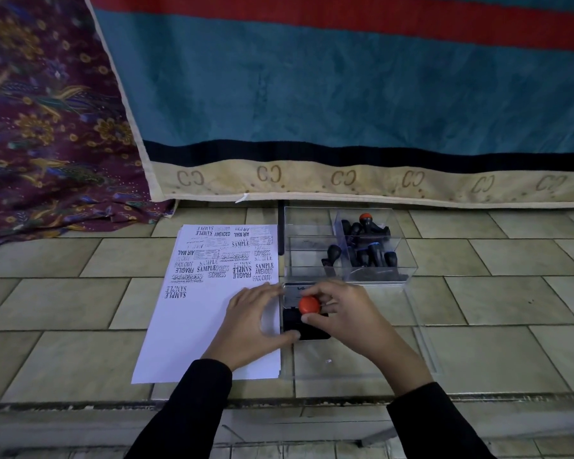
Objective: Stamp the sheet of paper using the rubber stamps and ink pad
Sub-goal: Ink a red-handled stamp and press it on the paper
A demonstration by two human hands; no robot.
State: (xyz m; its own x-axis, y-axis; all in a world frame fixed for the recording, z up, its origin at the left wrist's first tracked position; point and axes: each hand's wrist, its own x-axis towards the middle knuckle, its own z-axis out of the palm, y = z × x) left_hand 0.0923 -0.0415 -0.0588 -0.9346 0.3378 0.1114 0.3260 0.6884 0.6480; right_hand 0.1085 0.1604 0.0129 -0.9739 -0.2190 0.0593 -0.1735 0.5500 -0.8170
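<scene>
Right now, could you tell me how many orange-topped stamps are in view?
2. One orange-topped stamp is in the right hand over the ink pad; another stands at the back of the clear box. The black stamps there may hide more.

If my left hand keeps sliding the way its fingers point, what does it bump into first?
Most likely the ink pad: your left hand rests on the paper pointing right, fingertips already at the pad's edge, where your right hand holds the orange-topped stamp.
</scene>
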